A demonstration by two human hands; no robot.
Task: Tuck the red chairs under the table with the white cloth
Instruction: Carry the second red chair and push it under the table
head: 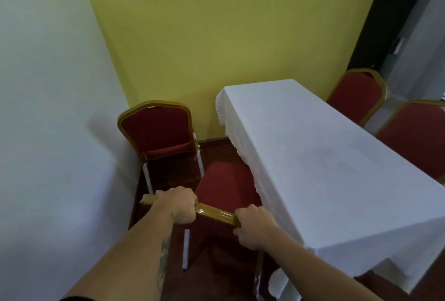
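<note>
Directly below me stands a red chair (225,184) with a gold frame. My left hand (179,204) and my right hand (254,226) both grip the top rail of its backrest. Its red seat reaches to the hanging edge of the white cloth on the table (320,156) at the right. A second red chair (155,127) stands just beyond it, against the yellow wall and facing me. Two more red chairs (356,96) (414,139) stand along the table's far side at the right.
A large white-covered surface (48,108) fills the left side, close to the chairs. A yellow wall (216,36) runs behind. The floor (216,149) is dark wood. A dark doorway frame (385,12) stands at the upper right.
</note>
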